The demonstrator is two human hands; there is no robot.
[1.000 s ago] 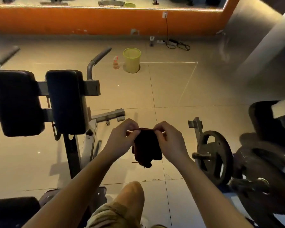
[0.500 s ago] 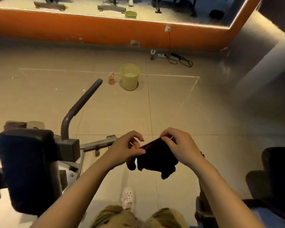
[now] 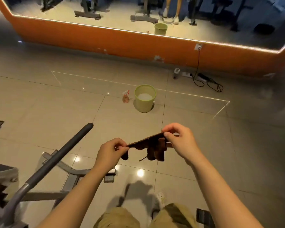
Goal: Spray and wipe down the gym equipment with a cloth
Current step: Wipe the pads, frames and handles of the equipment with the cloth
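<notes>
Pinching opposite corners of the dark cloth (image 3: 152, 146), left hand (image 3: 109, 153) and right hand (image 3: 181, 141) stretch its top edge taut in mid-air, rest hanging loose. Machine handle (image 3: 59, 153) sits lower left. Spray bottle (image 3: 125, 96) stands on the tiled floor (image 3: 39, 104) further ahead, just beside the green bin (image 3: 144, 98).

Glossy tiled floor (image 3: 56, 102), orange wall (image 3: 105, 41)

- The cloth (image 3: 152, 146) hangs stretched between the two grips: left hand (image 3: 110, 153) on its left corner, right hand (image 3: 181, 141) on its right.
- Beyond the grips, on the floor (image 3: 204, 129), stands a bucket (image 3: 145, 98), with a spray bottle (image 3: 125, 96) just beside it on its left.
- Left of the left grip runs a machine handle (image 3: 62, 148).
- Farther behind the bucket, a wall (image 3: 105, 41).
</notes>
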